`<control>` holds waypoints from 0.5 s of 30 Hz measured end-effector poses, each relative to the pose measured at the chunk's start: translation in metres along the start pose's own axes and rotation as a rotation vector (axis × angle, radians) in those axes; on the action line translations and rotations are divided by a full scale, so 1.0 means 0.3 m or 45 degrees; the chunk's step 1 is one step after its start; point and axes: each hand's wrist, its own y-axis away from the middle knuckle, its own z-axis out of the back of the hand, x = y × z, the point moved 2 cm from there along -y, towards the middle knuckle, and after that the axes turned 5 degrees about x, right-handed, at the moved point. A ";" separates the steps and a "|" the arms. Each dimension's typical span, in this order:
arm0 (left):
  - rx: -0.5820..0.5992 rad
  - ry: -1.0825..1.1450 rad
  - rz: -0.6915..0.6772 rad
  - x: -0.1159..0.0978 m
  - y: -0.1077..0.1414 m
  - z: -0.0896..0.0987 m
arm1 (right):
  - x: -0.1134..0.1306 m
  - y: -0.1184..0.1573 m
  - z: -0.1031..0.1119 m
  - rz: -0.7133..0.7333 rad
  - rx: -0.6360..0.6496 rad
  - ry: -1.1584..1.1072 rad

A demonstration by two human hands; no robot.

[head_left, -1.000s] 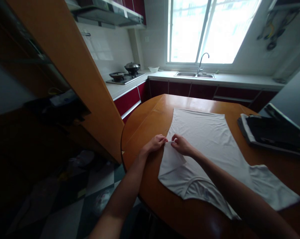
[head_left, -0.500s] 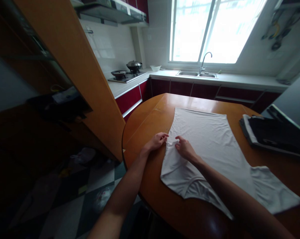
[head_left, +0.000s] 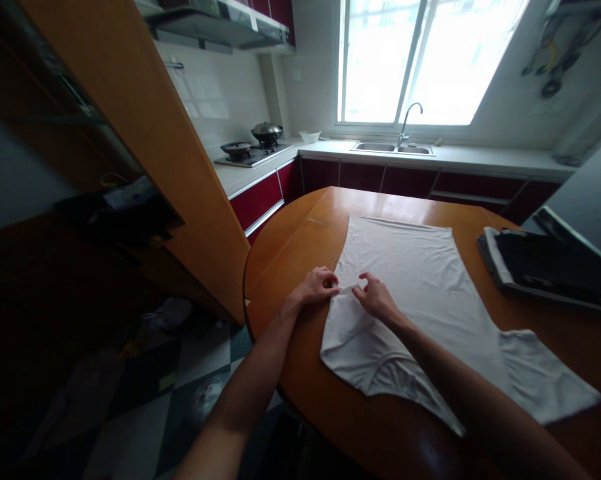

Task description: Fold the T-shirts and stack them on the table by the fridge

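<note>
A white T-shirt [head_left: 405,267] lies spread flat on the round wooden table [head_left: 280,247], its sleeves toward me and its hem toward the window. At the shirt's left edge, my left hand [head_left: 318,285] is closed, thumb and forefinger pinching the fabric. My right hand [head_left: 378,299] is just to the right, over the shirt, with thumb and forefinger apart. Its thumb tip meets a small raised fold of cloth that runs between the two hands.
A stack of dark folded clothes [head_left: 555,267] sits on the table's right side. An orange wooden panel [head_left: 180,167] stands at the left. Beyond are a counter with a sink [head_left: 375,147], and a stove [head_left: 253,158] with two pans.
My left thumb and forefinger have closed on the shirt's edge. My right hand has shifted slightly right, its thumb and forefinger still apart. A small fold of cloth now stands between the hands.
</note>
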 end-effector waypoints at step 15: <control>-0.009 -0.055 -0.008 0.010 0.002 -0.008 | 0.025 0.053 0.032 0.213 0.103 -0.188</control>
